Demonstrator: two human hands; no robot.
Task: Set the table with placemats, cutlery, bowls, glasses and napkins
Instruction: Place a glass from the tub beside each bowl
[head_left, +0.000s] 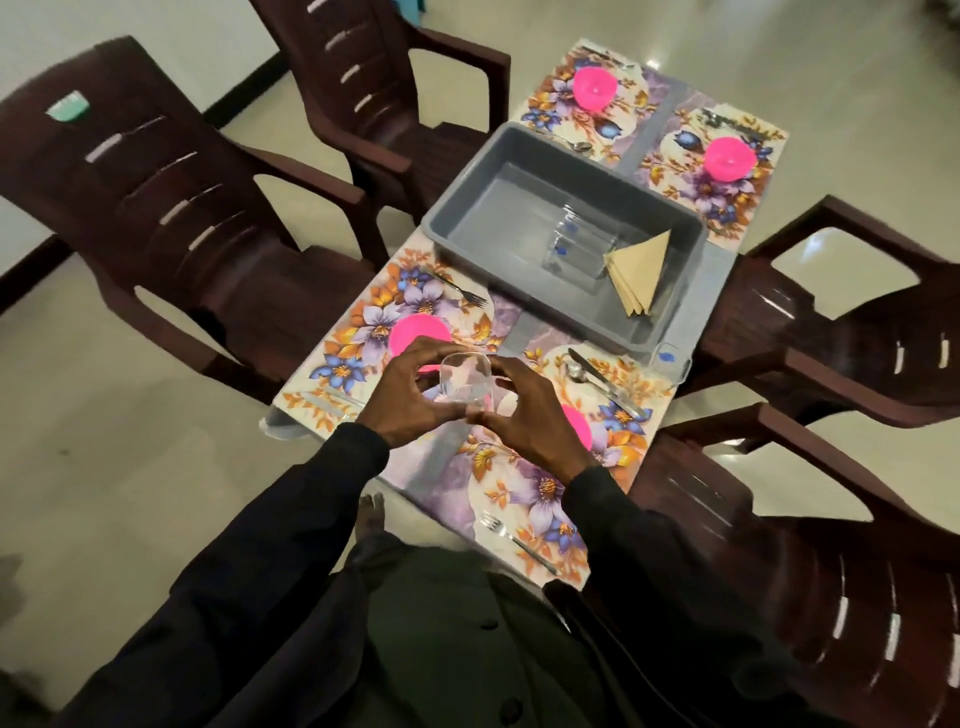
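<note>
Your left hand (410, 400) and right hand (524, 415) grip one clear glass (464, 378) between them — fingers curled round its sides. Held above the near placemats (363, 332), beside a pink bowl (415, 335).

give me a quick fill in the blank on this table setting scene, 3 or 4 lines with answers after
1. Both hands, the left hand and the right hand, hold one clear ____.
2. Each placemat carries a bowl coloured ____.
3. The folded napkins lie inside the grey ____.
4. The number of pink bowls on the table is ____.

Missing words: glass; pink; tub; four
</note>
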